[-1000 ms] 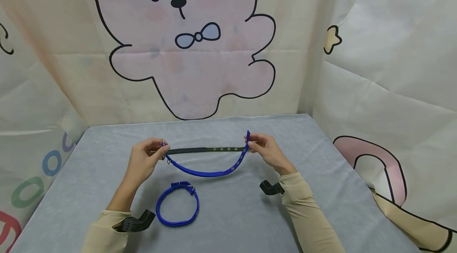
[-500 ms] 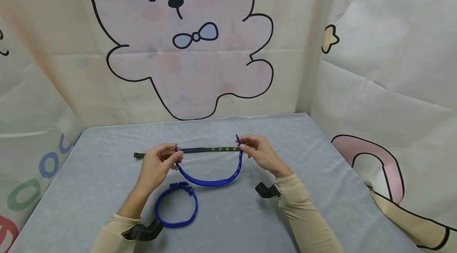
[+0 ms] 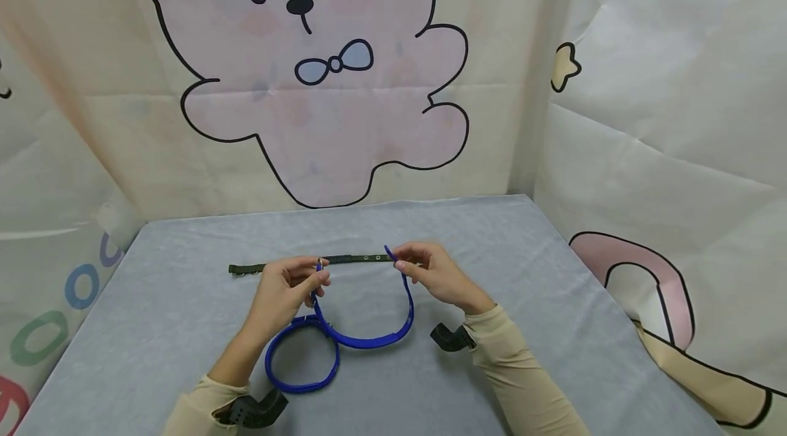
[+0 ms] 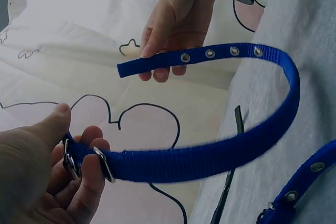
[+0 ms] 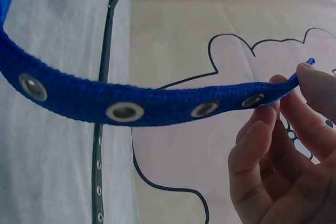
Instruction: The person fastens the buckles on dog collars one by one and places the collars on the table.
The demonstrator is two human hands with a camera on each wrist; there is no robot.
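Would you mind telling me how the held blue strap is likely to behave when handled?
The blue strap is probably flexible yet springy, since it bends in a smooth curve between the left grip and the right grip. The end with metal fittings may hang heavier than the end with small eyelets. Being visibly ribbed, it seems unlikely to slip.

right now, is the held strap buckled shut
No, the left hand holds the blue strap near its buckle, the right hand near its loose tip.

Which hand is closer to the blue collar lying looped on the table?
Left. The left hand is near the far edge of the looped blue collar; the right hand is farther away, off to the right.
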